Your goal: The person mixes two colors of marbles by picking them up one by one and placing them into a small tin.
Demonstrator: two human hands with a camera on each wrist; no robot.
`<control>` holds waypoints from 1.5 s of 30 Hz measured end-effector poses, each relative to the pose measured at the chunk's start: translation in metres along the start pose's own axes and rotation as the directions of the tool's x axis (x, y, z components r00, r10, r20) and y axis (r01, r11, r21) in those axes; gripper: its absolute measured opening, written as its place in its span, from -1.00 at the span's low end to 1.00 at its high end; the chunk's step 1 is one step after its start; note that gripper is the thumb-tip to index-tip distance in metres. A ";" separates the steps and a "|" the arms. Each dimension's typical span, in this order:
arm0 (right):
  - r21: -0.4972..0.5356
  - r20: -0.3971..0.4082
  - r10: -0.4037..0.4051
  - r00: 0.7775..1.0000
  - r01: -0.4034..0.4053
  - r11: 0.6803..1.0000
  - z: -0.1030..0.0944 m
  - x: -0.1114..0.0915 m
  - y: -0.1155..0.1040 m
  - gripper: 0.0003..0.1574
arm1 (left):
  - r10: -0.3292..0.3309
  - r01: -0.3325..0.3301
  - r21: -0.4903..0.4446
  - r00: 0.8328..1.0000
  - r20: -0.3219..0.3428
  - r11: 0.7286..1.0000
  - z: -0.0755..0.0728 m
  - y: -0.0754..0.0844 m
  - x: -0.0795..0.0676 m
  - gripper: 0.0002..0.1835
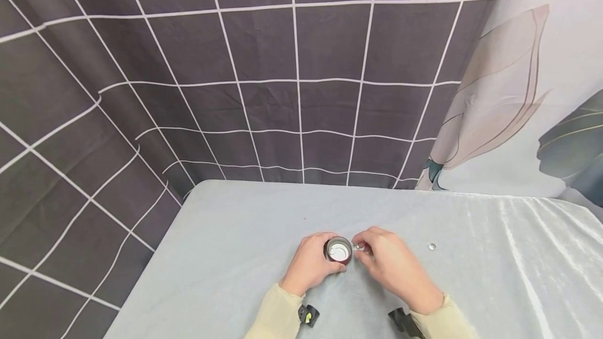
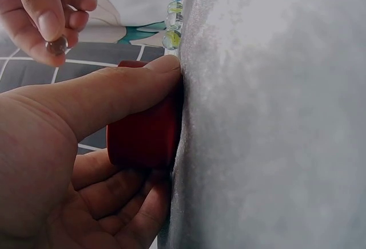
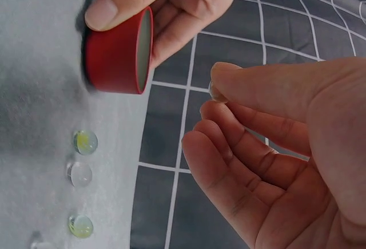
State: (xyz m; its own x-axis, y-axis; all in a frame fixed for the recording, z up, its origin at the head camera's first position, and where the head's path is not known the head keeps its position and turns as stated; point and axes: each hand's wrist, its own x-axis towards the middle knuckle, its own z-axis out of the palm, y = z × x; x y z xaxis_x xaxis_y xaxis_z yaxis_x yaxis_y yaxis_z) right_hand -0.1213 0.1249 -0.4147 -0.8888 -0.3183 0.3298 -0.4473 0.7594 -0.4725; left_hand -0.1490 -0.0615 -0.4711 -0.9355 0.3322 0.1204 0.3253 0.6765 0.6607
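A small round red cup (image 3: 117,60) stands on the cloth-covered table, its grey inside facing up. My left hand (image 1: 311,260) grips it around the side, thumb (image 2: 123,91) across the near wall and fingers behind. Just right of the cup's rim, my right hand (image 1: 388,260) pinches a clear glass marble (image 2: 57,45) between thumb and fingertip, above the table. In the right wrist view the thumb hides most of this marble. Several glass marbles lie in a row beside the cup, among them a yellow-streaked one (image 3: 86,142) and a clear one (image 3: 80,174).
Further right on the pale velvety cloth (image 1: 226,255) lies a lone marble (image 1: 432,246). A dark curtain with white grid lines (image 1: 330,109) hangs behind and left of the table. A white leaf-patterned curtain (image 1: 509,119) hangs at the right.
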 end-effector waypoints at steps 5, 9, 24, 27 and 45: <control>0.020 -0.008 -0.008 1.000 0.008 1.000 0.005 0.001 0.000 -0.76 | -0.013 0.013 0.005 1.000 0.008 1.000 -0.001 0.002 0.000 -0.44; 0.027 -0.006 -0.009 1.000 0.009 1.000 0.010 0.002 0.000 -0.79 | -0.021 0.021 0.012 1.000 0.012 1.000 -0.002 0.003 0.000 -0.44; 0.031 -0.029 -0.065 0.997 0.066 0.997 0.026 0.002 0.003 -0.77 | -0.001 0.001 0.052 1.000 0.000 0.999 0.001 0.002 0.001 -0.45; 0.028 -0.047 -0.072 0.996 0.073 0.997 0.028 0.002 0.003 -0.78 | 0.002 -0.002 0.053 1.000 -0.003 0.999 0.001 0.001 0.001 -0.44; 0.062 -0.060 -0.073 0.996 0.077 0.995 0.049 0.001 0.004 -0.77 | 0.017 -0.017 0.027 1.000 -0.002 1.000 -0.002 0.001 0.002 -0.48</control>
State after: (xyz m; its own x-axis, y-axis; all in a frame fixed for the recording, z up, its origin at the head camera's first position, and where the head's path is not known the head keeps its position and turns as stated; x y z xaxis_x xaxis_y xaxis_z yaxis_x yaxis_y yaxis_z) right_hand -0.1284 0.0998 -0.4558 -0.8460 -0.3385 0.4120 -0.5197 0.6962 -0.4951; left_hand -0.1510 -0.0612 -0.4689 -0.9300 0.3427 0.1328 0.3447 0.6880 0.6386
